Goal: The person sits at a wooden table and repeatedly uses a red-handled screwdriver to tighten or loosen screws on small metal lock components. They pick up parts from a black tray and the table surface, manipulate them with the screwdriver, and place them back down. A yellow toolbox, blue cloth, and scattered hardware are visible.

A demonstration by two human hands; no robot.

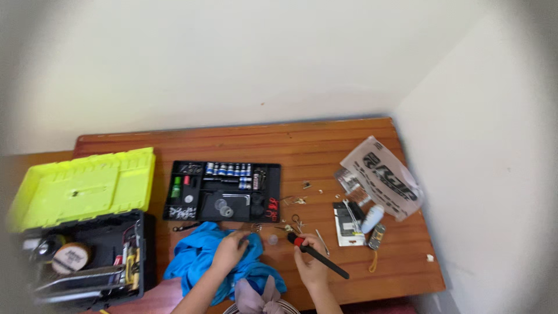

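Observation:
My left hand presses down on a crumpled blue cloth at the near edge of the wooden table. My right hand grips a black tool with a red tip, its red end pointing up-left toward small metal parts scattered on the wood. A black tray of small parts and bits lies just beyond both hands.
An open toolbox with a yellow-green lid stands at the left. A plastic bag, a small white bottle, a card packet and a yellow cord lie at the right. Walls close the far and right sides.

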